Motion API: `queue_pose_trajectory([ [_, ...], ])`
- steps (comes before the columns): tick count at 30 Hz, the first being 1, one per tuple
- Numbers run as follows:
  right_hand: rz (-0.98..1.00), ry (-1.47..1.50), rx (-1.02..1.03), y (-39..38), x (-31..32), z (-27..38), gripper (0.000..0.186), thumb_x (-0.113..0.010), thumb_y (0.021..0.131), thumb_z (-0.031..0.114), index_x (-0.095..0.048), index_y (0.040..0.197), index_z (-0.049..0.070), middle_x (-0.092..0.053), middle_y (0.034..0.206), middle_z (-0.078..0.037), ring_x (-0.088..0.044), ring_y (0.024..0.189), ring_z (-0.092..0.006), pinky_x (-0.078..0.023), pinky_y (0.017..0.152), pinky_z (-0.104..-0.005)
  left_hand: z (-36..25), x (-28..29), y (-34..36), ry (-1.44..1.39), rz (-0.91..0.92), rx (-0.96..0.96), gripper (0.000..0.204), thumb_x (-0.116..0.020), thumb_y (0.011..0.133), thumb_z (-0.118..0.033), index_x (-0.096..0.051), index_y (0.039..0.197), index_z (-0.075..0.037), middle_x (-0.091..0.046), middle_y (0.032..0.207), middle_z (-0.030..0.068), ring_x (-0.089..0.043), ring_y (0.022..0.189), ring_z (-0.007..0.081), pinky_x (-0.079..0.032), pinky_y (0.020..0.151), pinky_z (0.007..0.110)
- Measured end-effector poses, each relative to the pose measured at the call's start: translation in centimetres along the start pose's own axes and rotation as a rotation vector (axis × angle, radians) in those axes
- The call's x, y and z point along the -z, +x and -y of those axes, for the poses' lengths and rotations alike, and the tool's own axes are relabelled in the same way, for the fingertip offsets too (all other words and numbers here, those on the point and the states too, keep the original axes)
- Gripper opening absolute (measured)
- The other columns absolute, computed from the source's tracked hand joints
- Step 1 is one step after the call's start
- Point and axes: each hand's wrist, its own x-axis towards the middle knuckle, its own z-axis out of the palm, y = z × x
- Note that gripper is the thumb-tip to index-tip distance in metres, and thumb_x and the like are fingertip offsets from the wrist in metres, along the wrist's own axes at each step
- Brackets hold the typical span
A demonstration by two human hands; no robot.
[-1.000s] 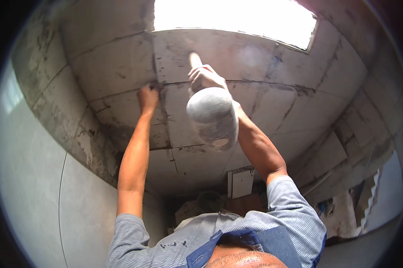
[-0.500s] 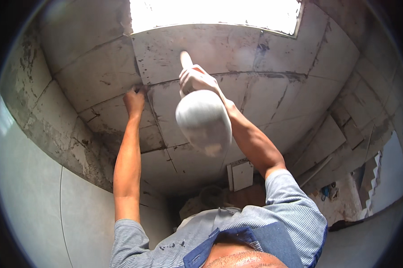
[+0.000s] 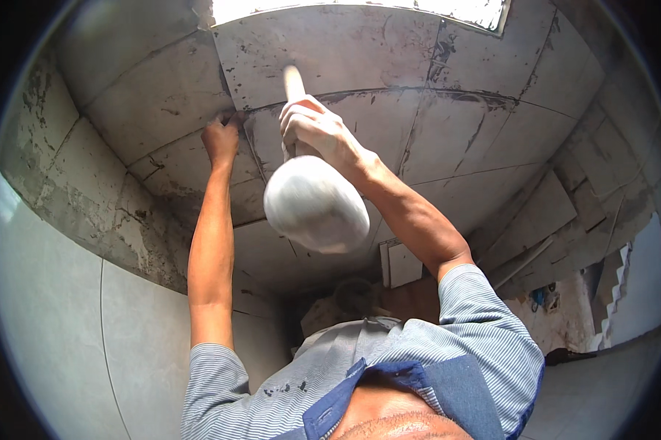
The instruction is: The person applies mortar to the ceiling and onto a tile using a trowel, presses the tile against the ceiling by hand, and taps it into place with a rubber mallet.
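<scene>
My right hand (image 3: pixel 317 132) is wrapped round the pale handle of a mallet (image 3: pixel 316 205). Its big whitish rounded head is slightly blurred and hangs toward me, while the handle's end (image 3: pixel 293 82) points at the tiled wall. The head is apart from the wall tiles. Against the wall, at a joint between tiles, my left hand (image 3: pixel 221 139) is closed with the fingertips pressed to the surface. Whatever it pinches, if anything, is hidden. Close by is a large grey wall tile (image 3: pixel 330 55) with dark smears along its edges.
A bright window opening (image 3: pixel 360 6) lies beyond the tiles. Rough bare wall (image 3: pixel 89 176) runs down the left, above smooth grey panels (image 3: pixel 52 293). Loose tile pieces (image 3: pixel 402 264) stand low ahead, and a jagged-edged board (image 3: pixel 634 286) is at the right.
The mallet's head has swung slightly left in the picture, and my right hand has turned with it. My left hand stays at the joint. The window sits higher in the view.
</scene>
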Motion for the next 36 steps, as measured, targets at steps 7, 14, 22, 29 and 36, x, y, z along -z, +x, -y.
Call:
queue_pose_trajectory([
  [7,-0.06,-0.012,0.004,-0.6,1.8,0.6,0.018,-0.064,0.064,0.002,-0.047,0.069,0.005,-0.047,0.072,-0.006,-0.05,0.084,-0.0264,-0.044,0.073,-0.0384,-0.3,0.2,0.2,0.019,0.084,0.074,0.032,-0.07,0.076,-0.03,-0.069,0.086,0.0,-0.066,0.067,0.0134,-0.06,0.061,0.018,-0.046,0.063,0.033],
  [14,-0.1,0.074,-0.082,-1.5,3.5,-0.4,0.019,-0.064,0.066,0.001,-0.048,0.074,0.005,-0.048,0.076,-0.006,-0.047,0.082,-0.0245,-0.043,0.069,-0.0355,1.7,-0.3,1.0,0.011,0.045,0.002,0.036,-0.07,0.077,-0.033,-0.069,0.087,0.001,-0.066,0.068,0.013,-0.059,0.061,0.0188,-0.046,0.063,0.033],
  [22,-0.147,-0.048,0.06,-2.1,7.7,0.9,0.021,-0.067,0.064,0.005,-0.048,0.074,0.004,-0.053,0.079,-0.008,-0.052,0.086,-0.0278,-0.045,0.076,-0.0375,-2.4,0.6,0.4,0.119,-0.095,-0.187,0.034,-0.071,0.077,-0.024,-0.064,0.101,-0.001,-0.066,0.088,0.0141,-0.062,0.081,0.0253,-0.047,0.073,0.035],
  [29,-0.178,0.008,-0.057,-4.3,10.4,-3.0,0.02,-0.066,0.065,0.005,-0.048,0.073,0.004,-0.05,0.076,-0.007,-0.049,0.083,-0.0266,-0.044,0.073,-0.0375,-16.2,-2.1,2.8,0.219,-0.18,-0.846,0.063,-0.073,0.073,-0.01,-0.045,0.13,-0.011,-0.051,0.123,0.0119,-0.046,0.117,0.0292,-0.037,0.098,0.041],
  [36,-0.204,-0.019,0.002,-4.0,12.0,-2.2,0.02,-0.067,0.064,0.006,-0.048,0.07,0.005,-0.054,0.077,-0.005,-0.053,0.087,-0.025,-0.046,0.078,-0.0348,-17.6,-4.2,5.1,0.676,-0.07,-0.648,0.07,-0.073,0.074,-0.024,-0.04,0.134,-0.011,-0.043,0.127,0.0103,-0.046,0.117,0.0304,-0.034,0.097,0.048],
])
